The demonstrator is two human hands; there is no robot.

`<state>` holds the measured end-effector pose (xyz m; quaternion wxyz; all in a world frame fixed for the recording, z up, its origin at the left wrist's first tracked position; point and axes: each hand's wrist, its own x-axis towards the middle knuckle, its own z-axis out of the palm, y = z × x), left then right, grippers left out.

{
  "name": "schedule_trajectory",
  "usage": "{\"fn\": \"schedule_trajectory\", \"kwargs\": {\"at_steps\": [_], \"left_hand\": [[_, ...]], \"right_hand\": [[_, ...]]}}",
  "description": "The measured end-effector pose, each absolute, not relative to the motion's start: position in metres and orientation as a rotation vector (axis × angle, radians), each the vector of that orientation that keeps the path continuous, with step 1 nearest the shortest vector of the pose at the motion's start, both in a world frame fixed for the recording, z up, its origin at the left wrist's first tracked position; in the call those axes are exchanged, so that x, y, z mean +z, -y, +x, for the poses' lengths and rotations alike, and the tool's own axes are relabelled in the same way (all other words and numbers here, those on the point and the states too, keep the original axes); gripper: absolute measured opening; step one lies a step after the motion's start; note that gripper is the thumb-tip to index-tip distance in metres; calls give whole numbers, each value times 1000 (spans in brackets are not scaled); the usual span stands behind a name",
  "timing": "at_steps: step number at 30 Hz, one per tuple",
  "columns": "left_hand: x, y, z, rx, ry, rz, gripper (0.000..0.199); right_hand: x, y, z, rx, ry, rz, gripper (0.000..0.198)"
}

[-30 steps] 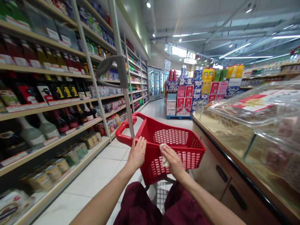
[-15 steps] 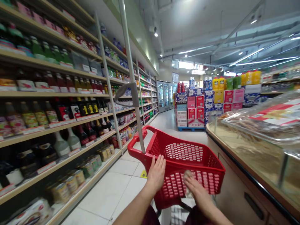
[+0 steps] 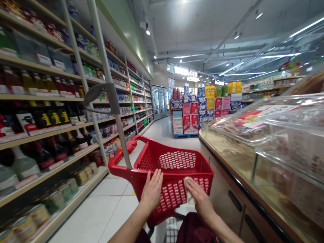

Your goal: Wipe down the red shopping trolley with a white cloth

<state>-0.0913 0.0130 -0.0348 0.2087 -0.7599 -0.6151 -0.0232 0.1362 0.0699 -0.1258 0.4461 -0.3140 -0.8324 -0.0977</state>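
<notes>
Directly ahead of me a red plastic shopping cart [image 3: 174,199] stands side-on, its basket wall pierced with rows of holes. My left hand [image 3: 151,189] lies against the near side of the basket, fingers stretched out and holding nothing. Under the fingers of my right hand [image 3: 199,196] is a pale, crumpled cloth [image 3: 188,189], at the basket's right end near its top edge. The palm hides part of this cloth. A grey metal pole [image 3: 108,67] with a looped grey plastic handle [image 3: 102,98] rises from the cart's left end.
Shelves [image 3: 48,130] of bottles and cans line the left side. On the right runs a glass-sided counter [image 3: 255,162] with clear plastic food packs [image 3: 253,125] on top. Stacked drink boxes [image 3: 191,116] stand on a blue pallet farther down the aisle, before glass-door fridges [image 3: 159,101].
My view has moved forward and turned a little to the right, so the cart, shelves and boxes appear farther left. Both hands stay at the basket's side, the cloth still under the right one.
</notes>
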Motion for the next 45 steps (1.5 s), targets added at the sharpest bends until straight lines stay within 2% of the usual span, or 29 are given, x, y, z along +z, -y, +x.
{"fn": "schedule_trajectory", "kwargs": {"at_steps": [8,12,17,22,29,33,37,40,45], "left_hand": [[-43,-21,-68,-23,1680,-2180,62],[-45,-26,-60,-69,1606,-2210,63],[-46,-27,-52,-74,1576,-2265,61],[-43,-27,-48,-63,1614,-2267,60],[-44,-29,-42,-87,1582,-2328,64],[-44,-32,-41,-90,1580,-2311,66],[-41,-30,-50,-73,1593,-2260,66],[-35,-26,-67,-85,1619,-2229,67],[-28,-18,-89,-115,1768,-2134,66]], "right_hand": [[-133,-71,158,-257,2136,-788,36],[-133,-69,171,-214,1982,-877,43],[-141,-74,189,-135,2093,-975,47],[-133,-87,203,-209,1909,-993,52],[-165,-90,217,-114,2003,-1114,56],[-156,-94,220,-13,1881,-1171,58],[-160,-88,225,219,1954,-1356,47],[-154,-88,230,196,1841,-1277,49],[-106,-111,198,113,1697,-1142,49]]}}
